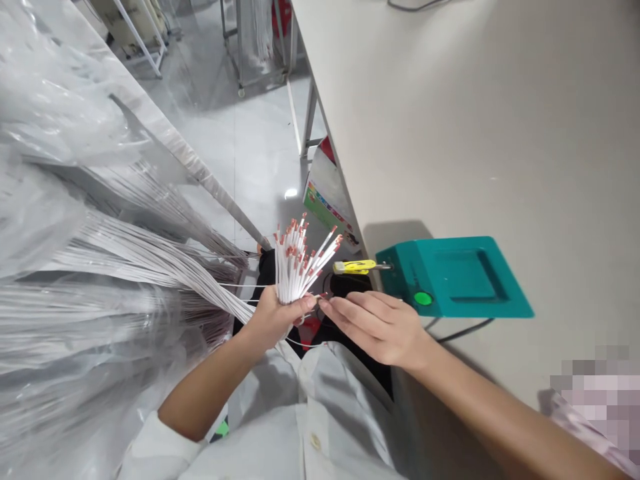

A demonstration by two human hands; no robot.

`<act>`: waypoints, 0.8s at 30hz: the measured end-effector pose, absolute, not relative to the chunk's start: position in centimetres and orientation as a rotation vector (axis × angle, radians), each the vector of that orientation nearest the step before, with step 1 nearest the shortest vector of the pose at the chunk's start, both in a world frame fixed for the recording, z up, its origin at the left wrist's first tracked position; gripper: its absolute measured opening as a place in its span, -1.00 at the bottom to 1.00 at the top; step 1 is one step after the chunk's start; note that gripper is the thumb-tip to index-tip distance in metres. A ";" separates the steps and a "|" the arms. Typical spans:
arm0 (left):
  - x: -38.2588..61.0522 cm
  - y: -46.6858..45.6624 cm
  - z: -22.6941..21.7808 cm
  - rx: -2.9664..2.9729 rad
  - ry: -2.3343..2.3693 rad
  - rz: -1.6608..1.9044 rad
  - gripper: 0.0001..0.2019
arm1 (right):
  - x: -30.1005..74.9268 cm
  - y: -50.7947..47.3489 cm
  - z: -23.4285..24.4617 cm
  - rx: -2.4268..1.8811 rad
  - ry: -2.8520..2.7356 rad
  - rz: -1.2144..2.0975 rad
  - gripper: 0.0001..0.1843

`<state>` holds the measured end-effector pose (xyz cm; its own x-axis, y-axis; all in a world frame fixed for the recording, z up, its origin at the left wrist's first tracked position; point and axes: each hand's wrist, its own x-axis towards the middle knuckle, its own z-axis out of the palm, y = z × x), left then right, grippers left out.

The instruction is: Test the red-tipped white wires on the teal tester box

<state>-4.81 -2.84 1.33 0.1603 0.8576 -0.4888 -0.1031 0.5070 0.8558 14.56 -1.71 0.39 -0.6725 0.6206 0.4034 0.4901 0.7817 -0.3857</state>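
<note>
My left hand (274,319) is closed around a bundle of thin white wires (297,263) with copper-coloured stripped tips that fan upward. The wires trail off to the left into a large sheaf (125,253) under clear plastic. My right hand (377,325) lies just right of the bundle, fingers together and pointing left, its fingertips pinching at a single wire by my left thumb. A teal box-shaped machine (453,277) with a green button (423,298) sits on the table edge just right of my hands, and a yellow-tagged metal piece (356,267) sticks out of its left side.
A wide white table (475,120) fills the right side. Clear plastic sheeting (55,133) covers racks of wire on the left. A colourful carton (327,200) stands on the floor under the table edge. A metal trolley frame (250,47) stands at the back. A grey cable (463,330) runs from the machine.
</note>
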 end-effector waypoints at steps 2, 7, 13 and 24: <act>-4.9 -2.9 1.4 0.792 1.242 0.822 -0.71 | 14.7 -1.8 0.5 -0.840 -2.325 0.303 -0.75; -4.9 -3.0 1.6 0.942 1.213 0.828 -0.75 | 14.2 -1.3 2.0 -1.119 -1.963 0.555 -0.78; -4.8 -3.2 1.3 0.997 1.193 0.798 -0.76 | 13.4 -0.1 3.1 -0.987 -2.093 0.905 -0.86; -5.9 -3.2 1.3 0.924 1.058 0.837 -0.81 | 11.6 -1.4 0.3 -1.027 -1.260 1.817 -0.78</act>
